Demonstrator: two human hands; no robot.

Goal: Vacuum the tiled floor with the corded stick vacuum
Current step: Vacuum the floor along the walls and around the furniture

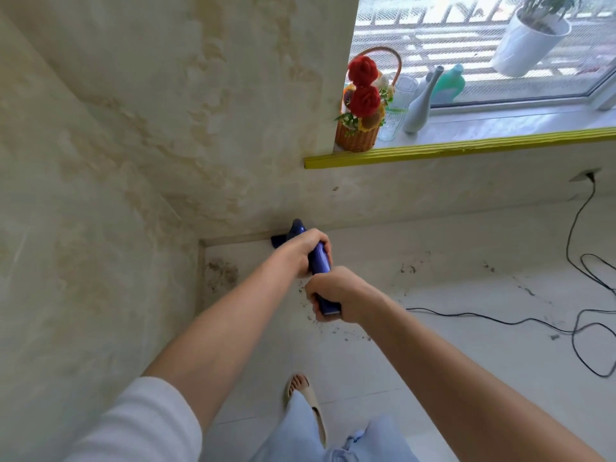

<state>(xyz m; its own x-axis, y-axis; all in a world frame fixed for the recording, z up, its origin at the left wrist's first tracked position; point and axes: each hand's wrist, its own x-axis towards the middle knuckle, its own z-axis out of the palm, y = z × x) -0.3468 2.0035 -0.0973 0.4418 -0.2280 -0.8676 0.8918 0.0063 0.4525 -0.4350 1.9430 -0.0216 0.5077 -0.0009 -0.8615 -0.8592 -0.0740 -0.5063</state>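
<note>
This is a room in a home. A window sill with a yellow painted edge carries a woven wicker basket of red and yellow artificial flowers, a clear glass vase, a slim white ceramic bottle vase and a teal plastic bottle. A white potted plant stands outside the glass. The white tiled floor meets mottled beige walls, and the person wears a beige house slipper.

vacuum near wall corner; cord on floor right; basket on sill
</note>
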